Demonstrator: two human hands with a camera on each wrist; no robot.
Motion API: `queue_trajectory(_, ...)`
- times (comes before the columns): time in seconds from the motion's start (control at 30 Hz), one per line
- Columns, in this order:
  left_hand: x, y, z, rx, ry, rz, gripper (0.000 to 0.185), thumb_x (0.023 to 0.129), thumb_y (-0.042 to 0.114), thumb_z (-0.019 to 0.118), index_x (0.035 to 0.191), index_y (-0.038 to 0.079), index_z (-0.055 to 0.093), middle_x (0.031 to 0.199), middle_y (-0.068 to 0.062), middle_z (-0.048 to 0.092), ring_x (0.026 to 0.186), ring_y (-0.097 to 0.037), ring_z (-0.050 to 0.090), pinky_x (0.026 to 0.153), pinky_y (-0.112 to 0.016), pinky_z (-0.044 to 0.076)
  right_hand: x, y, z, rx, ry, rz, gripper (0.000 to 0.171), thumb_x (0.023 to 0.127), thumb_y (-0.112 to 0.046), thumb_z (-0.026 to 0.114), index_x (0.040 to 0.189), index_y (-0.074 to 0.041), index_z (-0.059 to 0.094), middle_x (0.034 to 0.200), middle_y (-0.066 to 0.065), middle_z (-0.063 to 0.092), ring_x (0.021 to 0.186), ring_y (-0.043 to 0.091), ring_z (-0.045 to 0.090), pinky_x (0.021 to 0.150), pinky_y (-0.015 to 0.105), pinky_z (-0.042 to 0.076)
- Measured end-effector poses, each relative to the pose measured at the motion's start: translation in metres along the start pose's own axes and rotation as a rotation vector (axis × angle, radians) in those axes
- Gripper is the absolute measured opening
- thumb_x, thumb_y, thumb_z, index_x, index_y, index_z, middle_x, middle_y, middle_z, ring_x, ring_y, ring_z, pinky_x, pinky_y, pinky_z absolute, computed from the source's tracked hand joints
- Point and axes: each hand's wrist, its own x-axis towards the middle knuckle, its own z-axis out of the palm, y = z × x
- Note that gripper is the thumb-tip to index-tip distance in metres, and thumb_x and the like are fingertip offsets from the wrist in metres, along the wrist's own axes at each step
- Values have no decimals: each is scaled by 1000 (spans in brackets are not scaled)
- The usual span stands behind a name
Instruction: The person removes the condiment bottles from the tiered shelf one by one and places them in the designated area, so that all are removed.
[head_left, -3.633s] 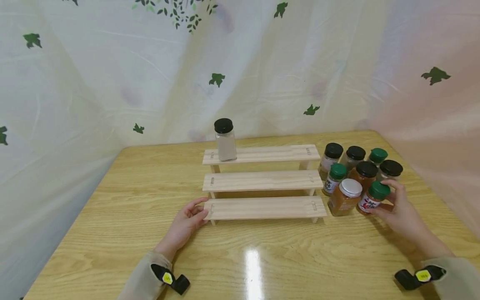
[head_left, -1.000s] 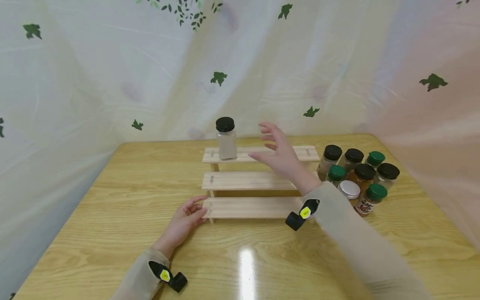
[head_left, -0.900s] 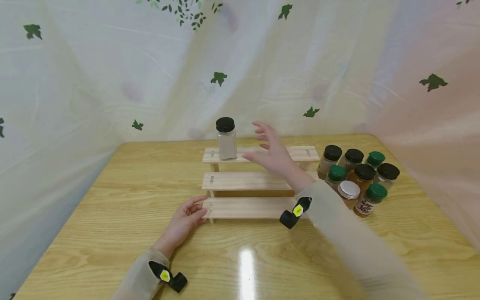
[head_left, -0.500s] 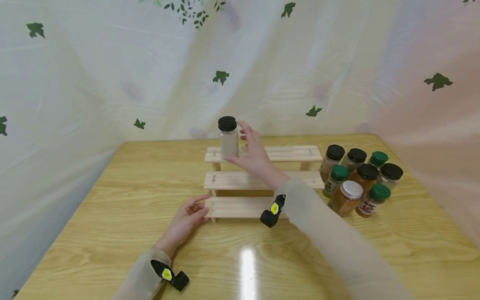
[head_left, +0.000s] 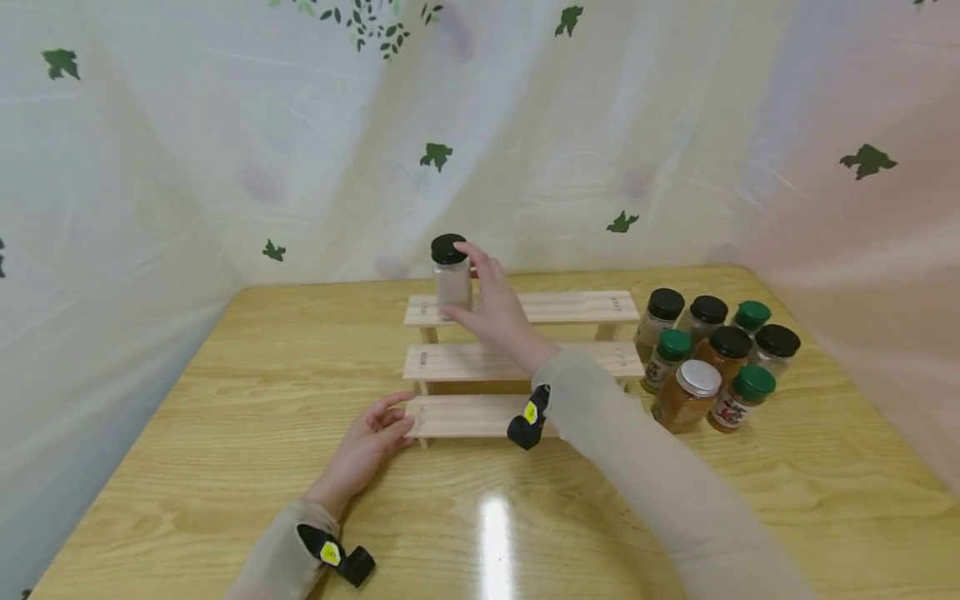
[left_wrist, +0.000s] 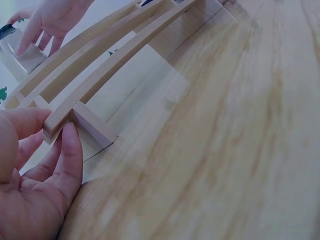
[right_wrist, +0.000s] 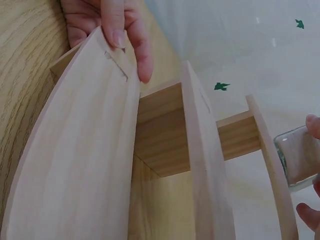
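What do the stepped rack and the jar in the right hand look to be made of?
Stepped rack: pale unfinished wood, matte, with visible grain and slotted joints. Black-capped jar, gripped by the right hand: clear walls, glass or hard plastic, hard to say which; pale powder shows through, and the cap looks like plastic. The left hand rests its fingers against the rack's lowest step.

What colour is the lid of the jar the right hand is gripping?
Black, on the jar gripped by the right hand; the head view shows it best.

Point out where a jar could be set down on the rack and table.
The middle step is bare left of the right hand, the top step right of it. The table is bare left of the rack. Crowded: the jar cluster at the rack's right end.
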Motion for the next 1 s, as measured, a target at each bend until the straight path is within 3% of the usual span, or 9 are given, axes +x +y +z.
queue_trajectory(0.43,0,0,1,-19,6,-3,51,93,-4,51,141,-7,34,95,3,57,86,-4,58,77,-19,53,1,3,14,-21,101,-27,79,82,-17,75,142,-21,24,130,17,44,113,31,51,89,44,52)
queue_trajectory(0.8,0,-1,1,-15,-4,4,51,93,-3,51,141,-7,34,96,2,57,87,-4,59,78,-19,53,-5,8,14,46,104,-67,79,81,-13,74,142,-22,25,126,18,44,109,31,50,85,38,55)
queue_trajectory(1.0,0,-1,-1,-14,-10,7,51,93,-3,51,141,-7,33,97,3,57,87,-4,59,79,-19,53,-12,8,12,89,86,-77,79,81,-13,75,142,-22,25,129,17,43,109,30,49,86,41,54)
